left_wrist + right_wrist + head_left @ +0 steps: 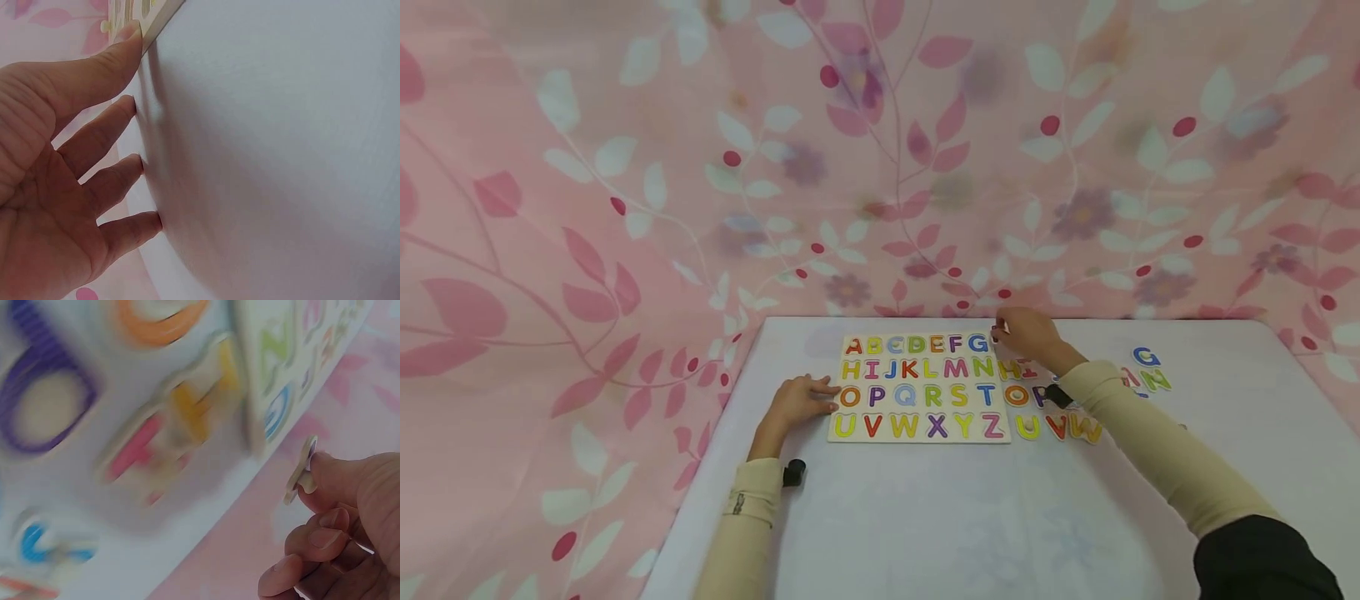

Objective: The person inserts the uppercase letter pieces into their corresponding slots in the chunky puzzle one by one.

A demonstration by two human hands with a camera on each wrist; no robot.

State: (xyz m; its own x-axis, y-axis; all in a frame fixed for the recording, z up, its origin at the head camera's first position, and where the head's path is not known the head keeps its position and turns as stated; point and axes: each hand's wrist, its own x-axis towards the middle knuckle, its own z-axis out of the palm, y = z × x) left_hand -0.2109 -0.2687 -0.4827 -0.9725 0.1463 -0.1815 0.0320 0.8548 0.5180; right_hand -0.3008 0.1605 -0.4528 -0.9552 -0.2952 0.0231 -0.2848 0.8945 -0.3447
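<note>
A cream alphabet board (pixel 891 408) with coloured letters in rows lies flat on the table. At its left edge is my left hand (pixel 800 403), fingers spread and fairly straight. In the left wrist view, the thumb (pixel 115 59) touches the board's edge while the other fingertips rest on the white cloth. My right hand (pixel 1028 333), beyond the board's top right corner, pinches a small wooden letter piece (pixel 302 472) between thumb and finger. The piece is edge-on with a knob, so its letter cannot be read.
Loose letter pieces lie right of the board, among them an orange O (pixel 1017 396), a yellow U (pixel 1027 428), a red V (pixel 1056 427) and a blue G (pixel 1146 357). My right forearm covers several others. A pink floral curtain (pixel 887 167) hangs behind the table's far edge.
</note>
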